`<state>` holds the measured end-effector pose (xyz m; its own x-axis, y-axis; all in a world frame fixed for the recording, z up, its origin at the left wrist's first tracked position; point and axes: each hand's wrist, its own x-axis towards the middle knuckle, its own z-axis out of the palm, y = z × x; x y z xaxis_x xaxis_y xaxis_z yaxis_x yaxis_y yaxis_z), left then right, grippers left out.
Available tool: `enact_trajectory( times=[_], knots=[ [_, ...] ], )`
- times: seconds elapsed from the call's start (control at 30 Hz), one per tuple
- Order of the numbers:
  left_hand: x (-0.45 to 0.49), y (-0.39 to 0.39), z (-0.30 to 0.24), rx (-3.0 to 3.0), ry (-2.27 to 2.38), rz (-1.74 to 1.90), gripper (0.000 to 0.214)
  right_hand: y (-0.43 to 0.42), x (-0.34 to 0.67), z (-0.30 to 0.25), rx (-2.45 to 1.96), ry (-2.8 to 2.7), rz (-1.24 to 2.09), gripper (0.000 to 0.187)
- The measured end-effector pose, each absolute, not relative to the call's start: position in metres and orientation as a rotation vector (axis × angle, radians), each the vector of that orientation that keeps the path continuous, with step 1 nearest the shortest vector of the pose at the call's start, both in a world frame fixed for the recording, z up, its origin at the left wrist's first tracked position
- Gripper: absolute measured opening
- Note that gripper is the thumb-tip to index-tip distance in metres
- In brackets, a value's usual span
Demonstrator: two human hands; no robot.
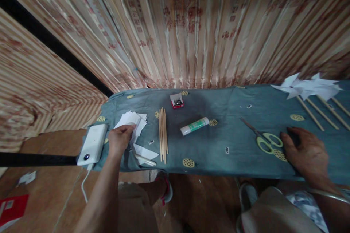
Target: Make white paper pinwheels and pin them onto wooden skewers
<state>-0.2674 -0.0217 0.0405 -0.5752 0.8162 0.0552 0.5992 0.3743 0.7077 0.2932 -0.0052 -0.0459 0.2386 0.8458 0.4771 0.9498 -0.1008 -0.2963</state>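
My left hand (119, 139) reaches to the left end of a blue-grey cloth-covered board (218, 145) and its fingers are closed on a white paper from the stack of white papers (133, 121). My right hand (305, 151) lies flat on the cloth at the right, fingers spread, just right of the yellow-handled scissors (264, 139). A bundle of wooden sticks (163, 134) lies beside the papers. A glue stick (194, 125) lies near the middle.
A white power bank (93, 144) with a cable sits at the board's left edge. A small red box of pins (177, 101) lies at the back. Paper pinwheels on sticks (308, 88) lie far right. A patterned curtain (177, 25) hangs behind. Wooden floor lies below.
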Motion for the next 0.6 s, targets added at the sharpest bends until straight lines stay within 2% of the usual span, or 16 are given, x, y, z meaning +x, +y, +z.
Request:
enact_trajectory(
  times=[0.33,0.47,0.6],
  knots=[
    [-0.269,-0.02,0.04,1.23,2.343,1.075,0.027,-0.003,0.294,-0.043,-2.004,-1.615,-0.181,0.05],
    [-0.273,-0.021,0.047,1.148,2.38,1.362,0.021,-0.003,0.293,-0.036,-2.067,-1.492,0.002,0.047],
    [-0.263,-0.03,0.068,1.149,2.196,1.639,0.021,-0.005,0.299,-0.026,-2.104,-1.417,0.087,0.047]
  ],
)
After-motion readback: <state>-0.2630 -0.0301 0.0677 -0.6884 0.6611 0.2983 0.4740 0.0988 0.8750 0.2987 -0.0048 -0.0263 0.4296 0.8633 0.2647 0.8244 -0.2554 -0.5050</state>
